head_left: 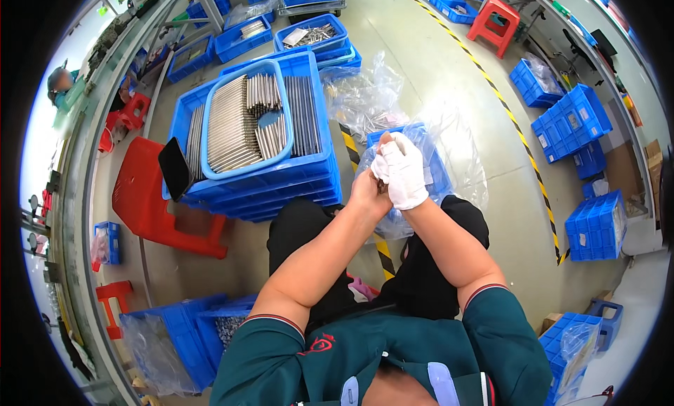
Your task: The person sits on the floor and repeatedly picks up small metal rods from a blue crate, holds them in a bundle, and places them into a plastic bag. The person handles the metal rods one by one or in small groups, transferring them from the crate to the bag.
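Note:
My two hands meet in front of my knees, above a blue crate with clear plastic over it. My right hand wears a white glove, and its fingers are curled in against my left hand. The skin of my left hand shows bare at the wrist and back; its fingers are closed and partly covered by the right. Whatever lies between the hands is hidden. To their left, a light-blue tray of stacked slim metal rods rests on a pile of blue crates.
A black phone-like slab leans at the pile's left corner, beside a red stool. Clear plastic bags lie ahead. More blue crates stand at right, past black-and-yellow floor tape. Another person is at far left.

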Demonstrator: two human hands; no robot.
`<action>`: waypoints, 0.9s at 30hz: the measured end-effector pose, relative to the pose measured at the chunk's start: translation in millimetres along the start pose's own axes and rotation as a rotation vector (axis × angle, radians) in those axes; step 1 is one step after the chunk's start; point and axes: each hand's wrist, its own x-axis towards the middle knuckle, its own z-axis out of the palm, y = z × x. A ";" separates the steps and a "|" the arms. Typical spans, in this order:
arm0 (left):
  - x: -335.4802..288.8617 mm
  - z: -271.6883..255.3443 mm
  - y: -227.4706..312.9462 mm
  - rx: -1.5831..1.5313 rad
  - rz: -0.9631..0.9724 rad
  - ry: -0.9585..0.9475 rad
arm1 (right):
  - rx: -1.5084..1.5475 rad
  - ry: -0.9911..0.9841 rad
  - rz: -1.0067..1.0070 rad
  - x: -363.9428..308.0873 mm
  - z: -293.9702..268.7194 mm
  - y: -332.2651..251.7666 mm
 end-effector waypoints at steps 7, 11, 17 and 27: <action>5.2 -11.6 -1.7 0.174 -0.073 0.124 | -0.205 0.044 -0.100 -2.3 -1.5 7.1; 27.6 -66.5 28.7 0.239 -0.085 -0.354 | -0.562 0.110 -0.143 -1.1 -4.9 0.9; -14.0 17.5 54.8 1.583 0.882 0.197 | -0.356 -0.218 0.371 -12.4 -34.9 -8.6; -48.7 45.3 56.6 1.683 0.624 -0.062 | 0.097 -0.554 0.757 -26.8 -30.7 -9.3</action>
